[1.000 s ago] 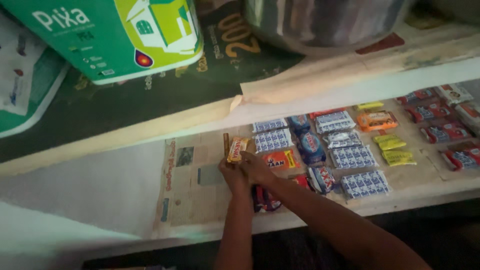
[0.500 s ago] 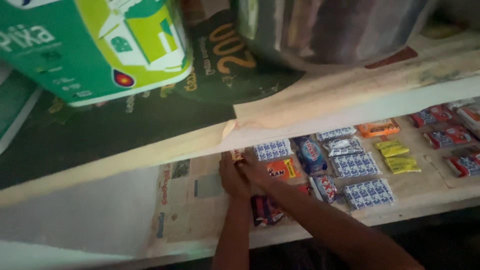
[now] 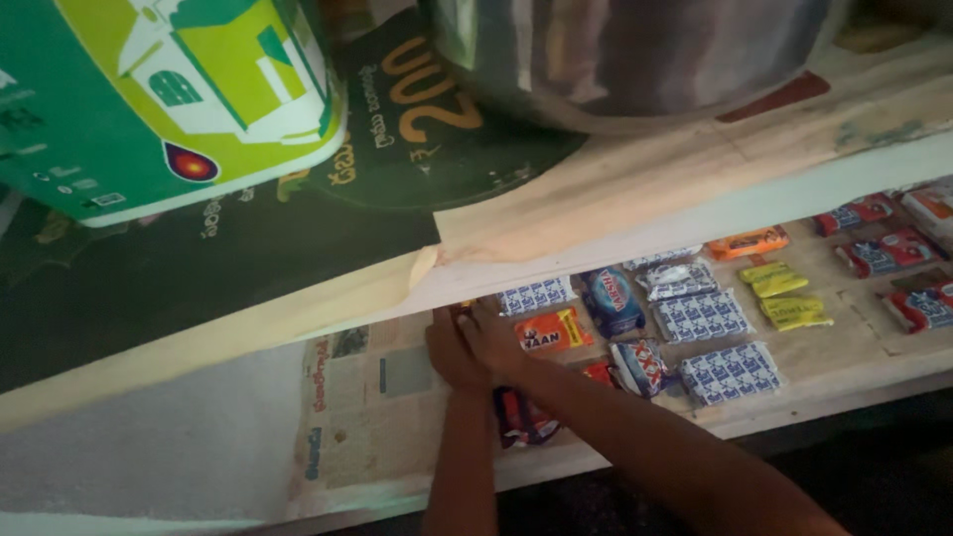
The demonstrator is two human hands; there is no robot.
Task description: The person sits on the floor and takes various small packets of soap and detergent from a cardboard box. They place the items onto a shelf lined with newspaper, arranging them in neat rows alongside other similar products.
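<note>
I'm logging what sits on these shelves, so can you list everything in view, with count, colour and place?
Bucket: one, green and yellow with white rim, upper shelf, left.
Metal vessel: one, silver, upper shelf, right of the bucket.
Dark poster sheet: one, dark green with yellow print, under both.
Newspaper lining: one, pale, lower shelf, left part.
Blue-and-white checked packets: about four, middle of lower shelf.
Orange packets: two, one beside the hands, one farther back.
Yellow packets: about three, right of the checked ones.
Red-and-blue packets: several, far right.
Blue packet: one, behind the orange one.
Left hand: on the lower shelf, at the packets; grip unclear.
Right hand: against the left hand, grip unclear.
</note>
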